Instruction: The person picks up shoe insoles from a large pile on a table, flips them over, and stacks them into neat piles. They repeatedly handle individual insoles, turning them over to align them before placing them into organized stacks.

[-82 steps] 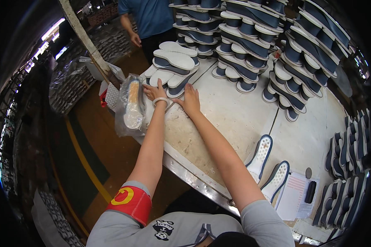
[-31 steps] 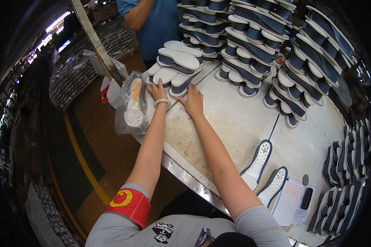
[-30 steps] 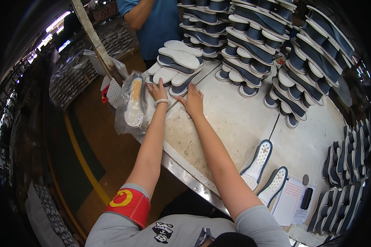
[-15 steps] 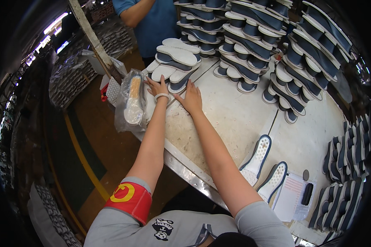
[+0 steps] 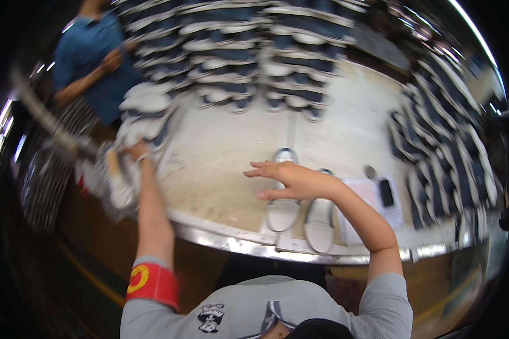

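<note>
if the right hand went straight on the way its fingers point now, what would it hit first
Across the tabletop, most likely the left forearm, near the white bracelet; the right hand may be high enough to pass over it, since depth is unclear.

Look across the pale table (image 5: 209,152) to its shiny metal edge (image 5: 223,243), then down to brown floor (image 5: 96,226) with a yellow line (image 5: 104,291)! Catch the slanting post (image 5: 45,121), blurred at left, and bright light strips (image 5: 484,37) either side.

The pale, stained surface (image 5: 220,169) has a glossy metal edge (image 5: 232,244); the clear, crinkled plastic bag (image 5: 120,196) looks shiny, the stacked white-and-navy soles (image 5: 145,102) matt.
</note>
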The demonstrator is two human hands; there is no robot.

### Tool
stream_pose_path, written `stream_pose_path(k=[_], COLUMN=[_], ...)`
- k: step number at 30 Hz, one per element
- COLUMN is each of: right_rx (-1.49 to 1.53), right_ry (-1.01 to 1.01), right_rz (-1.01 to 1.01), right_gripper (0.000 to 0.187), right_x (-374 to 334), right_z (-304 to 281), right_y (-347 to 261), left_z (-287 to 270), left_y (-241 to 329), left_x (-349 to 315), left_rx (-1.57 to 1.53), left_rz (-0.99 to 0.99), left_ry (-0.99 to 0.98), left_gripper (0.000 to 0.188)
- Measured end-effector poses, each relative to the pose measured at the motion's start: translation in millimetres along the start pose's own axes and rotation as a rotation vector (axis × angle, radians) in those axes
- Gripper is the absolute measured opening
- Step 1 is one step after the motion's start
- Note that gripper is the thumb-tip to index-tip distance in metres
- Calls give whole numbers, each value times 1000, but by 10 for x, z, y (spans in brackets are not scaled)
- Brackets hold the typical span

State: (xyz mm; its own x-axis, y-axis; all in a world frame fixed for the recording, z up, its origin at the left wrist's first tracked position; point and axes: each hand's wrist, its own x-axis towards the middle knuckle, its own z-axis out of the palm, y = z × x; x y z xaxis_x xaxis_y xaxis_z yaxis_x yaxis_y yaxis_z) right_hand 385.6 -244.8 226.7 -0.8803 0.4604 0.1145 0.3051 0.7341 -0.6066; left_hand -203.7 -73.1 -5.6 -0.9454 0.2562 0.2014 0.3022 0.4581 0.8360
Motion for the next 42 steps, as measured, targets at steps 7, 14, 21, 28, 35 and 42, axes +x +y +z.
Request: stream_pose_path(k=[7,14,21,28,35,42], right_rx=[-159,-24,5,-174,218,169], right_ry=[708,1040,924,1014,1062,1075], right_rz=[585,888,754,617,691,696], right_gripper=[41,32,43,35,29,31], right_x=[-2534,-3225,-2266,-1673,-1695,-1686], right_z=[-320,592,1384,1452,1445,1437], right_y=[-612,-555,1,385,402,381], left_z=[-45,-715,-1424,-1440,-1689,-1897], left_y=[-91,362,660,912,968,992], left_x=[248,-1714,-4579,-4961,-5017,-4937], left_rx=[-66,-617,-174,-233,-651,-706], left_rz=[141,303,877,847,539,259], left_ry=[107,-305,-941,-1016,-1282,-1430], left_gripper=[101,54,53,46,44,51])
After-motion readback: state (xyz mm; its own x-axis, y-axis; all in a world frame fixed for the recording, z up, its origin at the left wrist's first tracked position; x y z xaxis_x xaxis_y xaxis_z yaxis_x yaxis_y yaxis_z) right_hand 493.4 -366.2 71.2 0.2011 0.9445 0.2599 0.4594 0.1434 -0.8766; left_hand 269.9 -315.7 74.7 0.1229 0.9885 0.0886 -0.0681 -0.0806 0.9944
